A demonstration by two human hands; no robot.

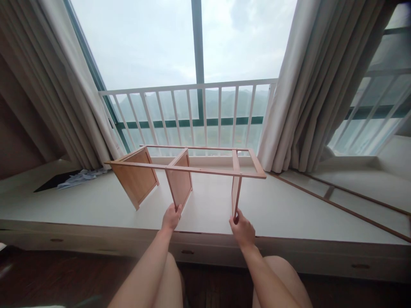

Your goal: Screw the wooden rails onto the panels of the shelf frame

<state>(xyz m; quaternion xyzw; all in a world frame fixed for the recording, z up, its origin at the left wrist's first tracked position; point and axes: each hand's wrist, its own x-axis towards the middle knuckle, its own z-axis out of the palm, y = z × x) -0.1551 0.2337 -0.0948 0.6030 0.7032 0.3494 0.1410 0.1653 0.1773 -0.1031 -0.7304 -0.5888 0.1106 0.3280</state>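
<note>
A part-built wooden shelf unit stands on the white window ledge, with its ladder-like side frame (205, 170) uppermost and lying roughly level. Three boards reach down from that frame: a wide left board (136, 177), a middle board (180, 179) and a narrow-looking right board (236, 191). My left hand (171, 217) is closed around the lower near corner of the middle board. With its fingers wrapped round the lower near end of the right board, my right hand (243, 229) grips the unit too. Both hands are near the ledge's front edge.
A second wooden side frame (330, 194) lies on the white ledge (205, 214) at the right. Crumpled pale cloth or wrapping (81, 177) and a dark flat sheet (54, 182) lie at the left. Behind are a white railing (189, 87), the window and grey curtains (298, 94).
</note>
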